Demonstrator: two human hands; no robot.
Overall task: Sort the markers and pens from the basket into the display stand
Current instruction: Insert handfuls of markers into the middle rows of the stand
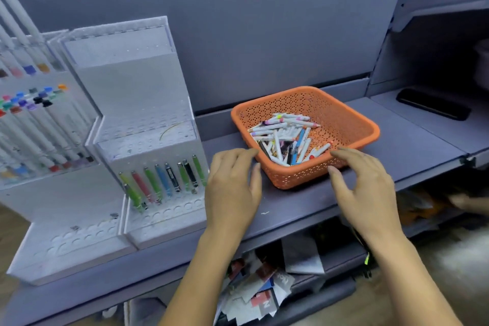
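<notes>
Left hand point(232, 188), right hand point(367, 193) hover empty, grip wide, by orange perforated plastic basket point(352, 124); pinch 1 pen point(304, 149) mid-barrel.

Dim, even overhead light; soft shadows fall beneath the basket point(304, 137), detail is soft throughout, and wide-angle bending grows toward edges far from it.

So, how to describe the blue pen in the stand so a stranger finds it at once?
Find the white display stand just left of the orange basket and look at the pens standing in its lower tier. The blue pen is mid-row, the only blue one, between a green pen and a black pen.
</notes>
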